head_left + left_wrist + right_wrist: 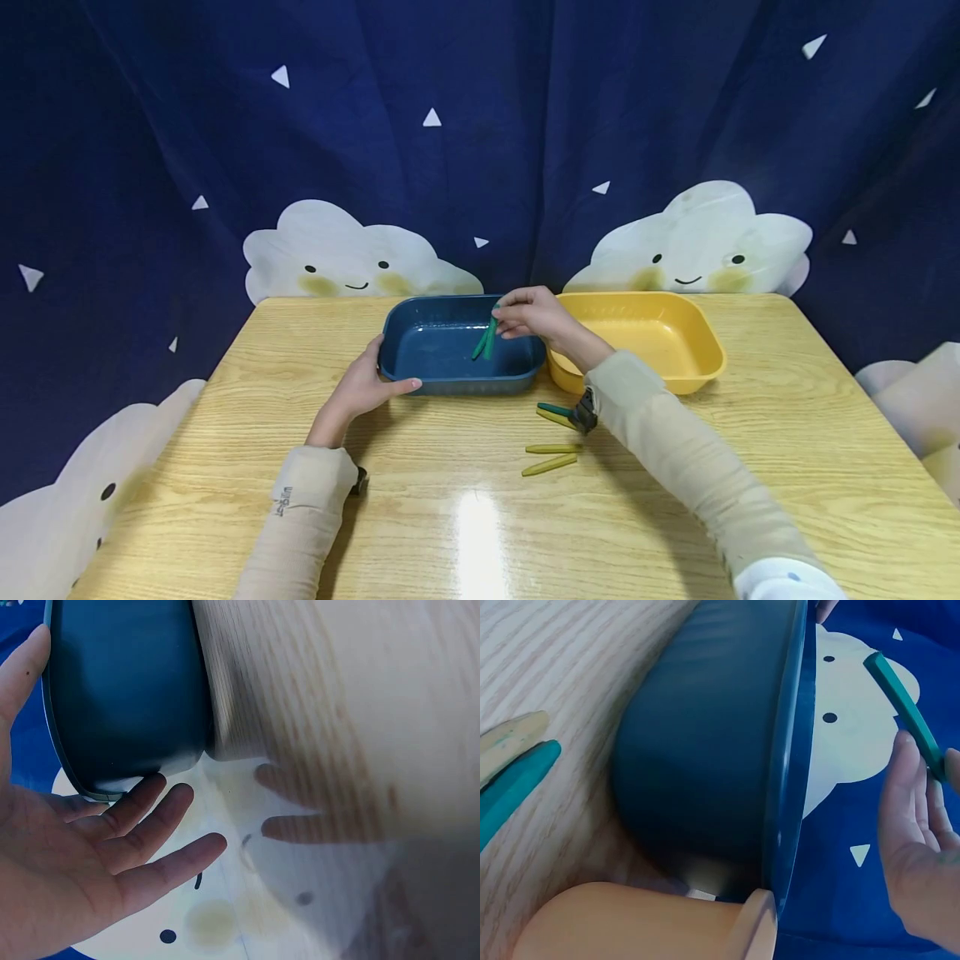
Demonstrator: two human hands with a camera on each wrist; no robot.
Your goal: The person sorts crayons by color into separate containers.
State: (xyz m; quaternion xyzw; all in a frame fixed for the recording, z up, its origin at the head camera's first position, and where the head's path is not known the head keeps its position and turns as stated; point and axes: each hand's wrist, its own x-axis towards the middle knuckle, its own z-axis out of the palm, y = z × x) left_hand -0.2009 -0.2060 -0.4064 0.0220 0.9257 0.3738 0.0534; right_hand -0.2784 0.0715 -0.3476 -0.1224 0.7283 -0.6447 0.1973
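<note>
My right hand (534, 315) pinches a green crayon-like stick (906, 712) above the right part of the blue basin (453, 386). In the head view a second slim green shape sits beside it; I cannot tell whether that is another stick or a reflection. My left hand (367, 383) rests against the basin's left end, thumb along the front side. The left wrist view shows its fingers (176, 866) spread and fairly straight, touching the outer wall. On the table by my right wrist lie a green stick (553, 409) and a yellow stick (555, 418).
A yellow basin (708, 367) stands right beside the blue one, partly behind my right forearm. Two more yellow sticks (551, 465) lie nearer on the wooden table (420, 517). Behind the table hangs a dark blue curtain (495, 150) with clouds and triangles.
</note>
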